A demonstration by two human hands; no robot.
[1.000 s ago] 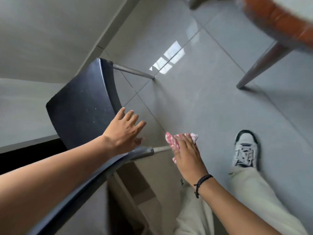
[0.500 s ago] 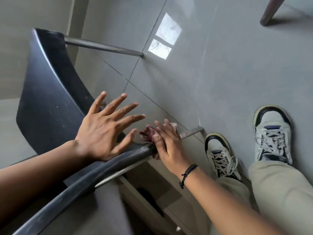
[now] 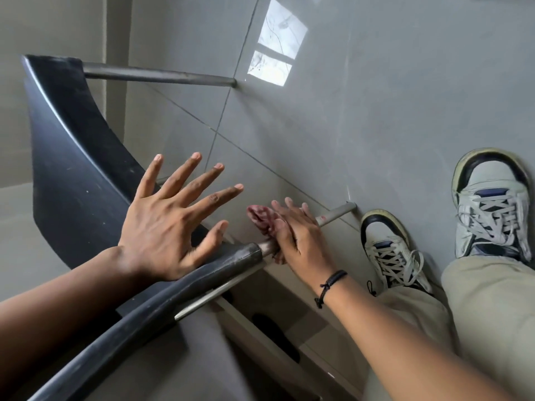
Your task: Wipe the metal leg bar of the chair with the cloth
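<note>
A black plastic chair [image 3: 75,175] is tipped toward me, its seat edge running from lower left to centre. A grey metal leg bar [image 3: 335,213] comes out of the seat's front corner and reaches the tiled floor by my shoe. My right hand [image 3: 301,238] presses a red-and-white checked cloth [image 3: 260,217] around the upper part of this bar, close to the seat. My left hand [image 3: 170,224] rests flat on the chair seat with its fingers spread, holding nothing.
A second metal leg [image 3: 159,74] sticks out of the chair's far corner to the floor. My two white and black sneakers [image 3: 388,250] [image 3: 492,204] stand right of the near leg. Grey floor tiles [image 3: 376,111] lie beyond; a wall is on the left.
The view has dropped lower and closer to the chair. My right hand with the cloth slid up the leg bar toward the seat. My left hand spread its fingers on the seat.
</note>
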